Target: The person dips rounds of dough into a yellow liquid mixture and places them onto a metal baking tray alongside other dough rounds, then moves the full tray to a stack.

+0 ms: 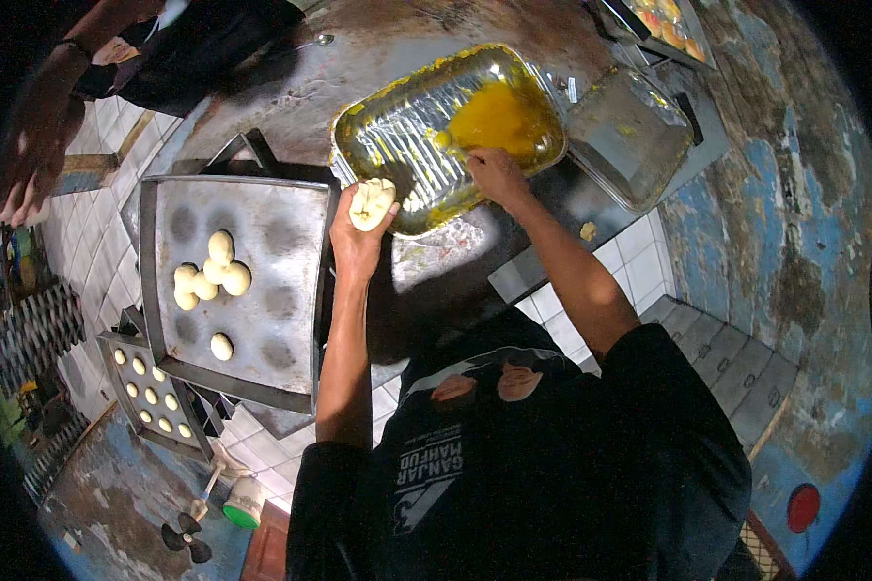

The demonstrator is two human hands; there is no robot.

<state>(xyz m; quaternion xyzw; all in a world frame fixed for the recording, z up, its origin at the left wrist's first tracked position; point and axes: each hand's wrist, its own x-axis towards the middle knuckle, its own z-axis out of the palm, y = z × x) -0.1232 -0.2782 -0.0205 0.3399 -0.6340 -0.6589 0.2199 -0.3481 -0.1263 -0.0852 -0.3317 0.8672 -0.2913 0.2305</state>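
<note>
My left hand (351, 232) is closed round a flattened piece of pale dough (372, 204), held by the near left corner of a ribbed metal pan (397, 145). Glossy yellow-orange paste (499, 114) is spread in the pan's right part. Over the pan's near side, my right hand (497, 175) has its fingers pinched together. A small yellow-coated tip shows ahead of them, too unclear to name. To the left, a large dark baking tray (271, 228) carries several round dough balls (221, 275), clustered near its middle, with a single dough ball (222, 347) nearer me.
A smeared shallow tray (630, 145) lies right of the pan, and a container of browned buns (670, 34) is beyond it. At lower left sits another tray (179, 438) of dough balls. Another person's hand (27, 179) hangs at far left. A spoon (324, 40) lies at the back.
</note>
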